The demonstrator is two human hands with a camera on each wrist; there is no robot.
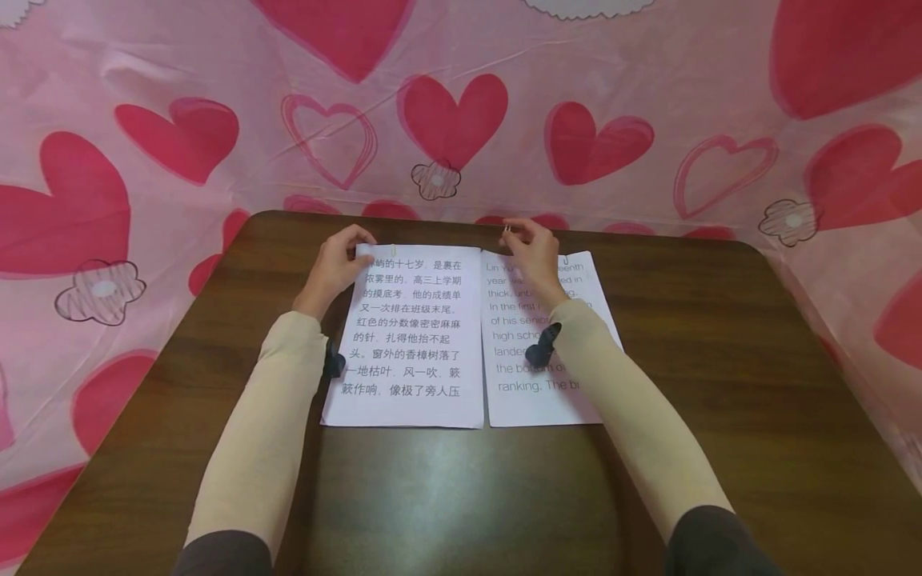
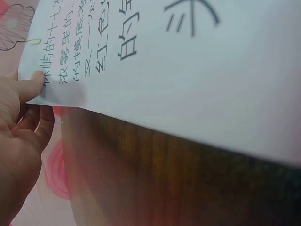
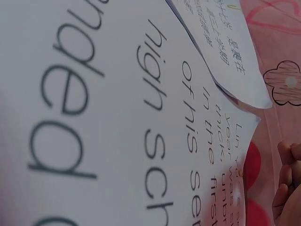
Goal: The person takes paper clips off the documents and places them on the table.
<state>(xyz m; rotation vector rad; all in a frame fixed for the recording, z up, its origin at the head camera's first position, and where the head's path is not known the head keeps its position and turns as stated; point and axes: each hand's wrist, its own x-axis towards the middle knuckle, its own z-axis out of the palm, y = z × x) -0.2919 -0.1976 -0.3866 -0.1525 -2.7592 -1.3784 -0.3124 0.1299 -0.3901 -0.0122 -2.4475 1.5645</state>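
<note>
Printed sheets with large Chinese text (image 1: 410,336) lie on the left, a yellowish paper clip (image 1: 393,251) at their top edge. My left hand (image 1: 334,268) pinches their top left corner; in the left wrist view the thumb (image 2: 33,85) is on the print, other fingers behind the paper. Sheets with English text (image 1: 533,404) lie close on the right, with another paper clip (image 1: 566,259) at the top. Above their upper edge is my right hand (image 1: 535,254), fingers bent, pinching a tiny pale thing (image 1: 507,229) too small to identify. The right wrist view shows only part of this hand.
A dark brown wooden table (image 1: 461,496) bears both sets of sheets, which lie side by side with a narrow gap. Behind and around it hangs a pink cloth (image 1: 519,48) with red hearts and flowers.
</note>
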